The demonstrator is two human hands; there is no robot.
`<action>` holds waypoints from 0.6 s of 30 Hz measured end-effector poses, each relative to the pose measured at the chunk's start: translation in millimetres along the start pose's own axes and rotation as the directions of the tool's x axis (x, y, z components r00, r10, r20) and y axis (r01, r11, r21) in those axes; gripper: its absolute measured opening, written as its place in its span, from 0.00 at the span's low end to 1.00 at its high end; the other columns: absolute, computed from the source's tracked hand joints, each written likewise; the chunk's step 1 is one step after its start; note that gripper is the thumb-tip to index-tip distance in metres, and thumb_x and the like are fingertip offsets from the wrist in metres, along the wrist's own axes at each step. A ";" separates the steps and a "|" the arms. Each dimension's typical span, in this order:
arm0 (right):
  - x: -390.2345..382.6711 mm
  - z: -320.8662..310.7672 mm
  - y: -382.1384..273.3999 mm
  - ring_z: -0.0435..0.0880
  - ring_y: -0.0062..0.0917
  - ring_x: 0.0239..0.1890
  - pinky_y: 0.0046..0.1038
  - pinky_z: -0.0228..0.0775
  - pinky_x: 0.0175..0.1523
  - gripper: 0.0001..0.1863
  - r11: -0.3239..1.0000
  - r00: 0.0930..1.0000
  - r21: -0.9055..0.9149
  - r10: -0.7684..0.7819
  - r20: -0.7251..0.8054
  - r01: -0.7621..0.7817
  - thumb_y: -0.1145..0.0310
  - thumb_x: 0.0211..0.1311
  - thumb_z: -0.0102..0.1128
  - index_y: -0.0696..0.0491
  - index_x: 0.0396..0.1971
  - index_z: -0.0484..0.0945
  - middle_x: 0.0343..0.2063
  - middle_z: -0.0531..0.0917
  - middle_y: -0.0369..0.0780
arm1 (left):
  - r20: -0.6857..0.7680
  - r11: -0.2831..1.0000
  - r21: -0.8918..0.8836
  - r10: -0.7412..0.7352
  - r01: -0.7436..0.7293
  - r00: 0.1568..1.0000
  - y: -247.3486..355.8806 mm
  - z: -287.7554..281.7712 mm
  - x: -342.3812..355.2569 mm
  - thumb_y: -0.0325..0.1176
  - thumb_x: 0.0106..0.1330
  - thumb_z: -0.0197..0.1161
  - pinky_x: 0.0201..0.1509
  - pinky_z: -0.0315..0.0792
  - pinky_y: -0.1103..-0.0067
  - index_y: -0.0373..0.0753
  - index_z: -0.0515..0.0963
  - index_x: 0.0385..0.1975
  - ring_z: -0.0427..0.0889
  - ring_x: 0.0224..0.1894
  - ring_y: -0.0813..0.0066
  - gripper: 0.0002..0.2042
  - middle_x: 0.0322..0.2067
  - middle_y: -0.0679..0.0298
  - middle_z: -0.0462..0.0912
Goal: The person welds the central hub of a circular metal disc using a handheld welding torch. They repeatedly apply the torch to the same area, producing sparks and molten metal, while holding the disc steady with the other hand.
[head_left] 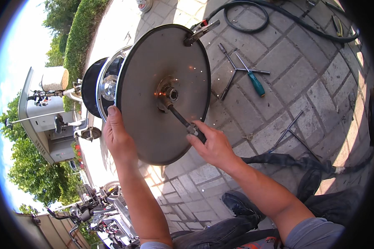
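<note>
A large grey metal disc [153,133] stands nearly upright before me, with a round nut-like hub [172,94] at its centre. My left hand [119,135] grips the disc's left edge, thumb up along the rim, its other fingers mostly hidden. In my right hand [212,145] is a welding torch [180,117], its black neck pointing up and left. The torch tip lies at the hub, where the metal looks orange and scorched. Small bright specks dot the air. A metal ground clamp [195,36] bites the disc's upper right edge.
On the paving lie a three-armed socket wrench [236,69], a green-handled screwdriver [256,84] and thin metal rods [287,132]. A black cable [264,25] coils at the top; a thick sleeved hose [291,161] runs right. Motorbikes [108,216] stand left, near my shoe [239,203].
</note>
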State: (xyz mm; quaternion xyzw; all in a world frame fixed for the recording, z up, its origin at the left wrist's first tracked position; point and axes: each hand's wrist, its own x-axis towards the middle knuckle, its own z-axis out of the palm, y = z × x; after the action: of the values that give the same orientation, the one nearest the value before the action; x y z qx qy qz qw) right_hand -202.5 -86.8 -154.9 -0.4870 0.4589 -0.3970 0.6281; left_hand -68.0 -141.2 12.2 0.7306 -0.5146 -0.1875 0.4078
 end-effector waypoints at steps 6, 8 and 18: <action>-1.1 -1.9 1.2 0.84 0.46 0.42 0.38 0.74 0.47 0.26 1.000 1.000 -0.002 -0.026 -0.004 0.026 0.59 0.62 0.64 0.59 0.55 0.75 0.38 0.84 0.54 | -0.010 1.000 0.001 -0.006 0.006 1.000 1.9 1.1 -0.9 0.53 0.77 0.47 0.36 0.68 0.86 0.35 0.80 0.36 0.76 0.31 0.84 0.26 0.29 0.68 0.82; -3.8 2.4 11.1 0.83 0.49 0.38 0.42 0.74 0.44 0.27 0.994 0.993 0.010 -0.104 -0.053 0.105 0.55 0.62 0.63 0.58 0.55 0.75 0.34 0.83 0.55 | -0.016 1.000 0.006 0.001 -0.001 1.000 2.5 1.7 -0.9 0.53 0.77 0.47 0.36 0.68 0.86 0.34 0.80 0.36 0.77 0.31 0.84 0.26 0.29 0.68 0.82; -6.9 1.4 12.7 0.83 0.48 0.41 0.40 0.74 0.46 0.27 0.997 0.996 0.016 -0.079 -0.035 0.079 0.57 0.63 0.63 0.59 0.55 0.75 0.38 0.83 0.55 | -0.010 1.000 0.000 -0.013 0.013 1.000 4.1 3.2 -0.8 0.54 0.76 0.47 0.34 0.67 0.86 0.34 0.81 0.35 0.76 0.29 0.84 0.26 0.27 0.69 0.82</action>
State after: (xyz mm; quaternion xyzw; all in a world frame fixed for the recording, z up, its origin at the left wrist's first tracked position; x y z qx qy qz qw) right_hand -202.3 -77.2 -165.9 -0.4926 0.4465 -0.4337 0.6082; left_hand -73.0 -142.4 13.5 0.7349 -0.5079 -0.1863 0.4090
